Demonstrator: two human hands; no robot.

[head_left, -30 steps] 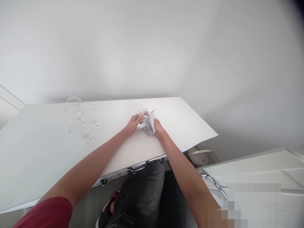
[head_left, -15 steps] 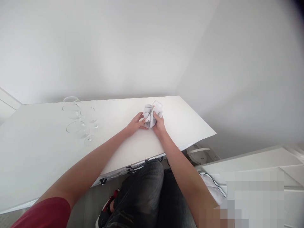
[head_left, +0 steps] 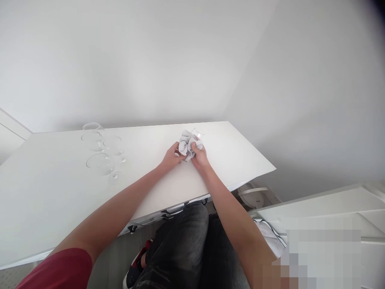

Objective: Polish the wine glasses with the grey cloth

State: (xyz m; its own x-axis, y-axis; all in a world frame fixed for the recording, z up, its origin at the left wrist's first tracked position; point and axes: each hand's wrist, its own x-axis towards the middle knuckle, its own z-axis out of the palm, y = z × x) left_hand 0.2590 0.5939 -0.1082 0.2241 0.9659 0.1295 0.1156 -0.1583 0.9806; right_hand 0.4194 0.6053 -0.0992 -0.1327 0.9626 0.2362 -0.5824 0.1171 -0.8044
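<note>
A crumpled pale grey cloth point(head_left: 187, 141) is held over the white tabletop point(head_left: 159, 188), in front of me. At its far right side a clear, glass-like edge point(head_left: 197, 133) shows; the cloth hides most of that piece, so its kind is unclear. My left hand point(head_left: 173, 155) is curled round the bundle's left side, fingertips partly hidden. With the thumb pressed on top, my right hand point(head_left: 200, 154) grips the cloth from the near right.
Several clear stemmed glasses point(head_left: 100, 162) stand in a group on the left of the table. Black drawer handles point(head_left: 132, 229) line the front edge. A white round object point(head_left: 252, 196) is below the right end, and walls rise behind and right.
My hands and the cloth have shifted slightly left. The cloth is bunched differently, and more of the clear edge shows at its far right. The glasses stay in place.
</note>
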